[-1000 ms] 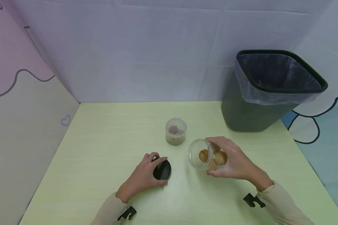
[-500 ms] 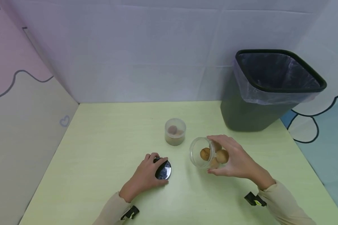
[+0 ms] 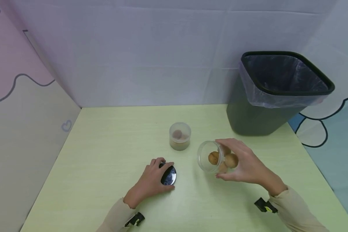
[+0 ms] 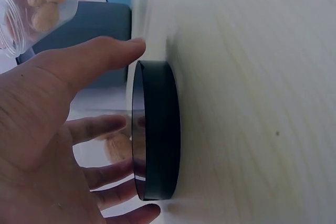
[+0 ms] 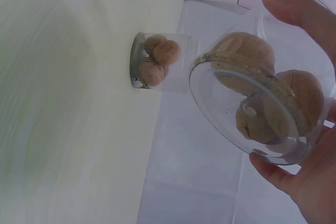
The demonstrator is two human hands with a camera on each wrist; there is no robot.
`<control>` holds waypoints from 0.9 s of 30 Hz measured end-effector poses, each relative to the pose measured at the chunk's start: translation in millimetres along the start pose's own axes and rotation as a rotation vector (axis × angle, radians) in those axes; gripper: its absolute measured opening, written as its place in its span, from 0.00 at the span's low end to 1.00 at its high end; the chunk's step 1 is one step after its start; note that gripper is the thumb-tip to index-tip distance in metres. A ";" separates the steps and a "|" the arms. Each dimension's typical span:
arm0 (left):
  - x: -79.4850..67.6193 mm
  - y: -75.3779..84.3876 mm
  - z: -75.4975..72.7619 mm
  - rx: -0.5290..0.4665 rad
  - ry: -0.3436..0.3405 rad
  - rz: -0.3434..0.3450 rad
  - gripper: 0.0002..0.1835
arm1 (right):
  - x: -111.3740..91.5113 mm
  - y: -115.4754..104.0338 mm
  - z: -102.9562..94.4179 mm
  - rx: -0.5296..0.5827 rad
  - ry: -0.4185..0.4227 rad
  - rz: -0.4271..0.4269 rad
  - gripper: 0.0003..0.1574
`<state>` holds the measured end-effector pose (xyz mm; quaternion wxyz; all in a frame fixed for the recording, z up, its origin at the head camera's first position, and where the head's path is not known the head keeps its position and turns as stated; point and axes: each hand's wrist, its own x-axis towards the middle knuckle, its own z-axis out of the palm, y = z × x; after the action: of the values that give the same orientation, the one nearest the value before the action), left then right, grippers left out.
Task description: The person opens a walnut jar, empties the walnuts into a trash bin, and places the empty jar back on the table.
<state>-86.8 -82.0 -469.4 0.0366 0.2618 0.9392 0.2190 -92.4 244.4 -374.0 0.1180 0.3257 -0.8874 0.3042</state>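
In the head view my left hand [image 3: 152, 180] spreads its thumb and fingers around a round black lid [image 3: 169, 175] that lies flat on the table. The left wrist view shows the thumb [image 4: 113, 56] just off the lid's edge, with fingers along its far side. My right hand [image 3: 245, 161] grips a clear jar [image 3: 204, 156] above the table, thumb and fingers on opposite sides. The jar is tilted, its uncovered mouth turned up and left. Several walnuts [image 5: 244, 56] lie inside it. Behind, a second clear jar [image 3: 180, 133] stands upright with walnuts [image 5: 152, 72] in it.
A dark grey bin [image 3: 256, 119] with a clear plastic liner [image 3: 250, 91] stands at the back right of the pale table [image 3: 113, 138]. A light cloth wall [image 3: 133, 58] rises along the table's back edge, and printed panels flank both sides.
The lid's top has turned from dark to a bright reflection under the left hand. The right hand has shifted slightly right with the jar.
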 end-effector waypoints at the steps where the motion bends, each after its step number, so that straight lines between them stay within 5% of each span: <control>1: 0.5 0.7 0.0 -0.006 0.006 0.002 0.38 | -0.6 0.3 -1.0 -0.002 0.003 0.001 0.62; 13: 10.7 23.5 -17.3 -0.212 0.114 -0.033 0.26 | -5.7 3.6 -14.7 -0.050 0.023 0.028 0.64; 27: 36.3 42.2 -39.7 -0.451 0.240 0.100 0.21 | -8.7 5.8 -30.6 -0.101 0.034 0.024 0.64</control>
<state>-105.3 -46.8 -413.8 -0.0283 0.2653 0.8503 0.4538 -89.2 271.2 -356.2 0.1455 0.3035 -0.9033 0.2659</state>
